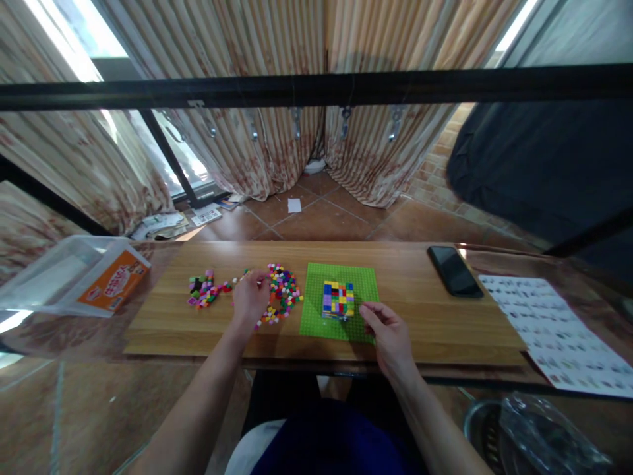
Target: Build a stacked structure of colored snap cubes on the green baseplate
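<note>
Brick block (338, 300) sits on green board (313, 320). Left hand (251, 298) is at loose bricks (284, 287), right hand (391, 331) at block's 3 o'clock; cannot tell whether either's fingers grip. Clear box (73, 280): 9 o'clock. Bowl (468, 419) and plastic bag (548, 435): 4 o'clock.

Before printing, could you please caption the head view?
Left hand at loose multicoloured bricks; right hand beside colourful brick block on green baseplate.

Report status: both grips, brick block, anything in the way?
Left grip at loose bricks, hold unclear. Right grip just right of brick block, block on green baseplate. Phone off to the right, not in the way.
</note>
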`<state>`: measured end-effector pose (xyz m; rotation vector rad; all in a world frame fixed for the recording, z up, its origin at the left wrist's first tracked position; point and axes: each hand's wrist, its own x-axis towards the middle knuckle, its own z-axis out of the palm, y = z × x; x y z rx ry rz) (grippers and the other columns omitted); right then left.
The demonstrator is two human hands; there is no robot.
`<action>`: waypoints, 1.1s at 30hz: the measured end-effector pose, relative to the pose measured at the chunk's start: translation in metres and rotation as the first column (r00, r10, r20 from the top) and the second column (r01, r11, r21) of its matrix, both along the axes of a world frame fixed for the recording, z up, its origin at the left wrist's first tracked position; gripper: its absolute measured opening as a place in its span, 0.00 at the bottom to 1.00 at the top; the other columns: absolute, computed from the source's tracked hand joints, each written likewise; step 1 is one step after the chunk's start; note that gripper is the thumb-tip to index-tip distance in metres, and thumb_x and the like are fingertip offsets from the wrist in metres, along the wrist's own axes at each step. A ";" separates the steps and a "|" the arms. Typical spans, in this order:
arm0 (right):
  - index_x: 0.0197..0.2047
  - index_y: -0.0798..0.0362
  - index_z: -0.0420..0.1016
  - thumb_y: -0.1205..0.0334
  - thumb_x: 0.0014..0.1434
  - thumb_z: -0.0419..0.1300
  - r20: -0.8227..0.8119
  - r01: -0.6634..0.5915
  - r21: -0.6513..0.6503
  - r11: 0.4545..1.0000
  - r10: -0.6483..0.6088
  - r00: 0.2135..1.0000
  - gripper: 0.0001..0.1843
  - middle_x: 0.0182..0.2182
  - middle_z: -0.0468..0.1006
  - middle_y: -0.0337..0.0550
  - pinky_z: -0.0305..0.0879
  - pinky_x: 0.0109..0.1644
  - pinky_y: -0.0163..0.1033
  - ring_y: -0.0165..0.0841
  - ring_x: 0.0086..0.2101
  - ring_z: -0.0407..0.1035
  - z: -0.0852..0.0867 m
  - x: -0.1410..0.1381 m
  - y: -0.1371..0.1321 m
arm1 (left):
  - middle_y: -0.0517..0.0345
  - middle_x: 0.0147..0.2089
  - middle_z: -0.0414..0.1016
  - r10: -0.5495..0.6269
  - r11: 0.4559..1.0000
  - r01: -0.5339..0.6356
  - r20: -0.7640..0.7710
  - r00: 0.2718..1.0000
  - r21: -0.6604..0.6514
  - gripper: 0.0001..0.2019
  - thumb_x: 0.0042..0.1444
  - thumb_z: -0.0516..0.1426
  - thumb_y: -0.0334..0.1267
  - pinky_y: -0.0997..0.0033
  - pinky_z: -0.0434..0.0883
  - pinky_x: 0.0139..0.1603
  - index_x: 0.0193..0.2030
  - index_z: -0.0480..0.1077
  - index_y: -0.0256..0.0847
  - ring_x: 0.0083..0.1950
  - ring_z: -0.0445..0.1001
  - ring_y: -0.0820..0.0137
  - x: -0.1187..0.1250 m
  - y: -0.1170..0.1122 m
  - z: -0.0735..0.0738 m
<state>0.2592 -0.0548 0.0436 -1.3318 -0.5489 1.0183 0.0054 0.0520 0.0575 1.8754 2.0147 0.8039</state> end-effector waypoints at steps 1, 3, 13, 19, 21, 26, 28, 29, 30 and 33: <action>0.29 0.55 0.78 0.51 0.38 0.72 0.015 0.005 0.000 1.000 -0.005 1.000 0.19 0.20 0.71 0.35 0.56 0.23 0.31 0.25 0.21 0.59 -0.001 0.002 -0.002 | 0.50 0.41 0.79 -0.007 1.000 0.007 -0.061 0.998 -0.014 0.12 0.56 0.52 0.33 0.65 0.70 0.45 0.42 0.76 0.40 0.42 0.76 0.62 -0.003 0.005 0.000; 0.29 0.55 0.78 0.50 0.40 0.71 0.044 0.000 -0.003 1.000 0.000 0.999 0.18 0.19 0.70 0.35 0.55 0.23 0.31 0.25 0.21 0.58 -0.003 0.005 -0.006 | 0.50 0.42 0.79 -0.045 0.998 0.037 -0.182 0.982 -0.046 0.14 0.57 0.51 0.32 0.64 0.69 0.46 0.44 0.76 0.41 0.43 0.76 0.61 -0.004 0.012 0.001; 0.31 0.55 0.78 0.50 0.44 0.71 0.044 -0.051 -0.053 0.997 0.053 0.998 0.17 0.21 0.71 0.35 0.54 0.24 0.32 0.25 0.22 0.58 -0.015 0.013 -0.024 | 0.50 0.48 0.77 -0.191 0.980 0.146 -0.412 0.891 -0.138 0.16 0.59 0.50 0.32 0.66 0.69 0.53 0.49 0.75 0.42 0.50 0.74 0.63 0.014 0.025 0.001; 0.31 0.55 0.77 0.49 0.45 0.70 0.067 -0.047 -0.082 0.996 0.052 0.996 0.17 0.20 0.68 0.34 0.53 0.24 0.32 0.25 0.22 0.57 -0.017 0.017 -0.027 | 0.51 0.47 0.77 -0.283 0.956 0.212 -0.443 0.851 -0.203 0.17 0.59 0.50 0.31 0.67 0.69 0.51 0.48 0.76 0.44 0.48 0.75 0.64 0.015 0.039 0.005; 0.31 0.54 0.77 0.49 0.46 0.69 0.061 -0.055 -0.084 0.995 0.060 0.996 0.17 0.20 0.68 0.34 0.53 0.24 0.32 0.25 0.22 0.57 -0.017 0.018 -0.027 | 0.51 0.46 0.77 -0.308 0.948 0.231 -0.449 0.839 -0.218 0.16 0.58 0.50 0.31 0.67 0.69 0.51 0.47 0.76 0.43 0.48 0.75 0.63 0.014 0.041 0.007; 0.31 0.54 0.77 0.49 0.45 0.69 0.052 -0.059 -0.082 0.995 0.063 0.997 0.17 0.20 0.69 0.34 0.53 0.24 0.31 0.25 0.22 0.58 -0.017 0.018 -0.026 | 0.49 0.48 0.76 -0.338 0.937 0.246 -0.460 0.821 -0.248 0.15 0.55 0.52 0.31 0.67 0.69 0.52 0.46 0.75 0.41 0.50 0.74 0.62 0.016 0.044 0.013; 0.31 0.54 0.77 0.48 0.44 0.70 0.048 -0.044 -0.082 0.996 0.048 0.998 0.18 0.20 0.70 0.34 0.55 0.25 0.31 0.25 0.22 0.58 -0.017 0.017 -0.027 | 0.49 0.47 0.76 -0.340 0.934 0.239 -0.463 0.819 -0.264 0.15 0.54 0.52 0.30 0.67 0.69 0.52 0.45 0.75 0.41 0.50 0.74 0.62 0.018 0.047 0.014; 0.31 0.55 0.77 0.48 0.44 0.70 0.045 -0.038 -0.086 0.996 0.042 0.998 0.18 0.21 0.70 0.34 0.55 0.25 0.31 0.25 0.22 0.59 -0.017 0.016 -0.027 | 0.50 0.47 0.76 -0.343 0.933 0.237 -0.463 0.817 -0.271 0.15 0.53 0.53 0.30 0.67 0.69 0.52 0.44 0.75 0.42 0.49 0.75 0.62 0.019 0.049 0.014; 0.30 0.55 0.77 0.48 0.43 0.70 0.040 -0.036 -0.091 0.995 0.039 0.998 0.18 0.21 0.70 0.34 0.56 0.25 0.31 0.25 0.22 0.59 -0.017 0.016 -0.028 | 0.50 0.46 0.77 -0.345 0.931 0.236 -0.463 0.817 -0.278 0.14 0.53 0.53 0.29 0.67 0.69 0.51 0.43 0.76 0.41 0.49 0.75 0.62 0.020 0.051 0.015; 0.30 0.55 0.77 0.48 0.43 0.70 0.025 -0.040 -0.109 0.993 0.043 0.999 0.19 0.19 0.69 0.34 0.55 0.24 0.31 0.25 0.21 0.58 -0.015 0.016 -0.031 | 0.49 0.44 0.77 -0.348 0.929 0.237 -0.455 0.820 -0.283 0.11 0.52 0.53 0.30 0.66 0.70 0.49 0.39 0.76 0.40 0.48 0.75 0.61 0.021 0.052 0.019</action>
